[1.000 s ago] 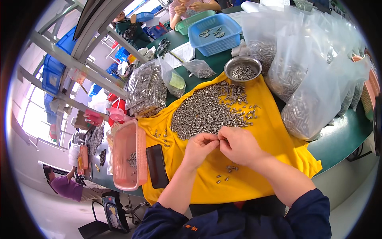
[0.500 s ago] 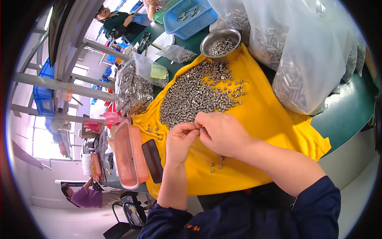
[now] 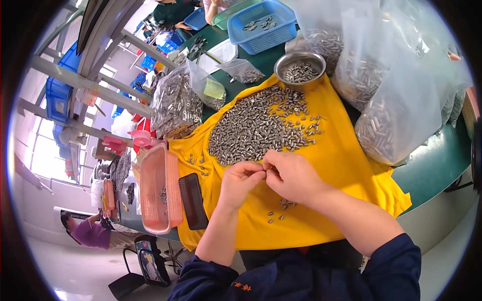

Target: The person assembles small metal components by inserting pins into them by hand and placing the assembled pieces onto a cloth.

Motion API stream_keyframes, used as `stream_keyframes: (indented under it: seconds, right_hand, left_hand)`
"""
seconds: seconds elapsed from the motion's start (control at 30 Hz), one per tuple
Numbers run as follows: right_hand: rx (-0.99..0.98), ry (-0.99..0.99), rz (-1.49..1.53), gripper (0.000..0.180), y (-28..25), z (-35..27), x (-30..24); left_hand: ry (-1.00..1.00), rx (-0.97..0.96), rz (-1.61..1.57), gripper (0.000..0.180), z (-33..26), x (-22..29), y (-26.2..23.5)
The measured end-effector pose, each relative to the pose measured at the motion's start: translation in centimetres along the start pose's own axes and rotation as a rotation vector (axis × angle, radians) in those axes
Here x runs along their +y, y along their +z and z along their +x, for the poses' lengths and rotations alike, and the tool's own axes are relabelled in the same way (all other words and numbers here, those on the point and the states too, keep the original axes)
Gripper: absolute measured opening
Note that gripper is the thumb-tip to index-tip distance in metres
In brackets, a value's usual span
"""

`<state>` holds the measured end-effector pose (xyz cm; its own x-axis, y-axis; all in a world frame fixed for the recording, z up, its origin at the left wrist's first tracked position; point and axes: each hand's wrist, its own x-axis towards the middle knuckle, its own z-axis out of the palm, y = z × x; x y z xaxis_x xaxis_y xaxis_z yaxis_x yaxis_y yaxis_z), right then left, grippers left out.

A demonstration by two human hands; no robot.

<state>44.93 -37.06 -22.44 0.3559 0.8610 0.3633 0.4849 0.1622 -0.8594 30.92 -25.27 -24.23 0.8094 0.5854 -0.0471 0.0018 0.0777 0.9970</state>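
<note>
My left hand [image 3: 240, 182] and my right hand [image 3: 295, 176] meet at their fingertips just in front of a pile of small silvery metal cylinders [image 3: 246, 125]. Both hands are closed in a pinch. Whatever lies between the fingers is hidden or too small to make out. The pile spreads over a yellow cloth [image 3: 346, 165], with looser pieces trailing off on its right side. Under and in front of my right wrist, several separate cylinders [image 3: 281, 217] rest on the cloth.
A steel bowl [image 3: 317, 83] of cylinders stands at the cloth's far edge. Bulging clear bags [image 3: 379, 125] crowd the right; another filled bag [image 3: 175, 103] sits left. A dark tray [image 3: 194, 201] and pink basket [image 3: 174, 198] flank my left forearm. Farther back is a blue basket [image 3: 266, 42].
The view has shifted, so the table appears farther right and lower. My fingertips stay pinched together, and more of the loose cylinders by my right wrist now show.
</note>
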Motion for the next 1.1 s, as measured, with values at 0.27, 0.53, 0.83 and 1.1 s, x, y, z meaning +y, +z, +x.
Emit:
stream_keyframes:
  seconds: [0.27, 0.53, 0.83, 1.1]
  right_hand:
    - [-0.085, 0.012, 0.032, 0.008, 1.6, 1.3, 0.4]
    - [-0.141, -0.043, -0.087, 0.011, 2.0, 0.3, -0.1]
    - [-0.075, 0.022, 0.102, 0.010, -0.6, 0.2, -0.8]
    - [0.024, 0.066, 0.003, 0.008, -0.4, 0.9, -1.1]
  left_hand:
    - [0.038, 0.042, 0.115, 0.012, -0.1, 0.5, -1.4]
    - [0.072, 0.143, 0.263, 0.012, -2.4, 0.0, -0.8]
    - [0.041, -0.016, 0.203, 0.011, -0.8, 3.4, 0.8]
    - [0.031, 0.018, 0.135, 0.010, 1.1, 2.3, 0.7]
